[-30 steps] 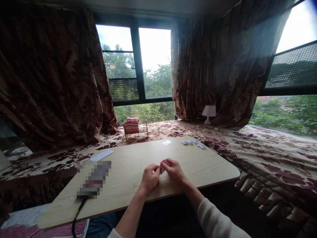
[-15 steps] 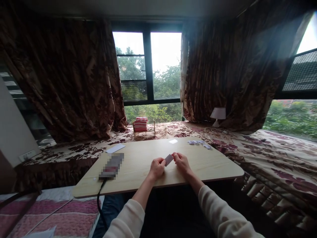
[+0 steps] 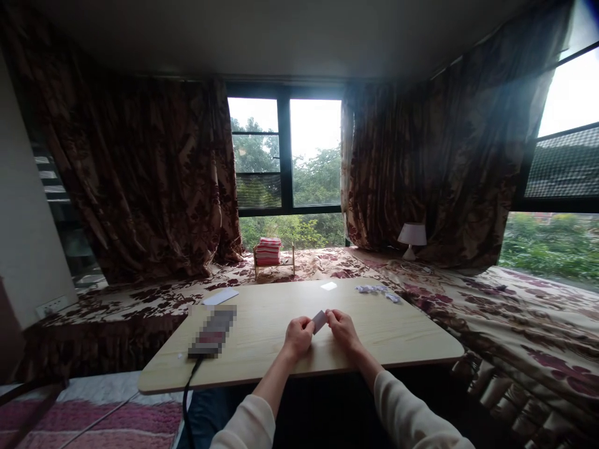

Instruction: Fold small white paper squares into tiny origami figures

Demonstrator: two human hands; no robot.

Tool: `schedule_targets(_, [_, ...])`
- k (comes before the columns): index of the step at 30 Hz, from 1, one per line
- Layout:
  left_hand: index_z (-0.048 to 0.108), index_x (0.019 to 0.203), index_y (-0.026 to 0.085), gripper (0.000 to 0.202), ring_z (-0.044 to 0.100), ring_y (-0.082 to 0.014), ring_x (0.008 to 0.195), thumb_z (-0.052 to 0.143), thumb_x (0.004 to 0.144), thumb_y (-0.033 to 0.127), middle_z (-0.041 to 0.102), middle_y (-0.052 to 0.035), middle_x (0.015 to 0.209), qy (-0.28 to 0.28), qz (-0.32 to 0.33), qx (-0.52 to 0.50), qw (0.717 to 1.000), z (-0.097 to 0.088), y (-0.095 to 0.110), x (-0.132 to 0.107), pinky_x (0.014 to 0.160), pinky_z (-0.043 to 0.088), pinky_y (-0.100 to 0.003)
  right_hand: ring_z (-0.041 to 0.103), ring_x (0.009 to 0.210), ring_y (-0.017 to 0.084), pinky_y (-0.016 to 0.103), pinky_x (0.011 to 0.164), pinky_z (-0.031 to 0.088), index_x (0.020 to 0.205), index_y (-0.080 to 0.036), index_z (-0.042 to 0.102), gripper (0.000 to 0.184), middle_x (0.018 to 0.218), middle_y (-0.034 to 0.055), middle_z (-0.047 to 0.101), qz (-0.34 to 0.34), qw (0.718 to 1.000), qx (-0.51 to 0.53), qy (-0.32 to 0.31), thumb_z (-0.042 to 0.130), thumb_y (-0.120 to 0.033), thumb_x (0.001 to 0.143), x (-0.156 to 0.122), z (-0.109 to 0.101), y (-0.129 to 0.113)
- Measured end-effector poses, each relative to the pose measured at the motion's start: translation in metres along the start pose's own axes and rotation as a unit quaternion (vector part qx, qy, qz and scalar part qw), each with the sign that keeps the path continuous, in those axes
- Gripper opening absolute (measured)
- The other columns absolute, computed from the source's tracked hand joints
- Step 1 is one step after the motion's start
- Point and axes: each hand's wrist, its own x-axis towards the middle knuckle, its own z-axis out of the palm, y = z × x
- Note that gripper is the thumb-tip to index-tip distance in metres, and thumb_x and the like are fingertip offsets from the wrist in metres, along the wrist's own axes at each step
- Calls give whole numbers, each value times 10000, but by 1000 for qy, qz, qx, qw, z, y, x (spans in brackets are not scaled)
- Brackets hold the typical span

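Note:
A small pale rectangular piece of paper [image 3: 319, 322] is held tilted between my two hands, just over the light wood table [image 3: 262, 349]. My left hand [image 3: 299, 335] is closed on its left edge, thumb on top. At its upper right corner, my right hand [image 3: 341, 327] pinches with thumb and fingertips. A small white sheet [image 3: 328, 286] lies flat beyond my hands. Several small crumpled or folded white paper pieces [image 3: 378, 290] sit at the table's far right.
On the table's left are a larger white sheet [image 3: 221, 296] and a blurred-out dark device [image 3: 213, 332] with a black cable [image 3: 188, 393]. Behind stand a small rack with folded striped cloths [image 3: 268, 252] and a white lamp [image 3: 412, 237] on a flowered cover [image 3: 318, 264].
The view has tilted up, so everything sits lower in the picture. Both hands still hold the paper, in nearly the same grip.

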Motion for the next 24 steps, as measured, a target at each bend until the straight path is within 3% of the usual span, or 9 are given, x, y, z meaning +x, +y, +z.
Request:
schedule_targets(11, [548, 1147, 149, 320, 592, -222, 967, 545, 879, 322, 576, -76, 1148, -8, -4, 12, 1000, 1, -4, 3, 806, 511, -411, 603, 945, 200, 392, 790, 519, 1146, -155, 550, 296, 1135, 71, 584, 13, 1000, 15, -11, 540, -318, 899, 5, -1, 6])
schedule_targets(17, [561, 1116, 145, 297, 604, -201, 919, 540, 882, 328, 595, -69, 1101, -14, 26, 7, 1000, -1, 1, 2, 776, 520, -388, 607, 925, 194, 381, 787, 519, 1108, -155, 570, 268, 1106, 61, 598, -23, 998, 10, -50, 534, -322, 902, 1, 0, -1])
schedule_targets(19, [601, 1003, 131, 253, 612, -174, 827, 535, 881, 343, 627, -45, 975, -14, 43, 6, 999, -2, 4, 0, 726, 516, -346, 613, 898, 183, 366, 767, 525, 1090, -154, 577, 252, 1081, 57, 606, -36, 997, 12, -60, 538, -315, 901, 0, 1, -3])
schedule_targets(22, [614, 686, 128, 305, 571, -152, 666, 514, 863, 355, 595, -6, 653, -11, 68, 0, 998, -3, 9, -1, 628, 447, -273, 620, 858, 172, 350, 735, 531, 1071, -141, 581, 246, 1039, 50, 617, -49, 996, 17, -67, 545, -311, 897, 0, 1, -4])
schedule_targets(24, [599, 625, 139, 327, 535, -148, 629, 488, 846, 352, 564, -1, 589, -7, 79, -9, 997, -4, 11, -2, 593, 401, -258, 622, 846, 169, 346, 729, 531, 1060, -137, 584, 243, 1021, 47, 620, -50, 996, 18, -69, 544, -313, 898, 1, -1, -4])
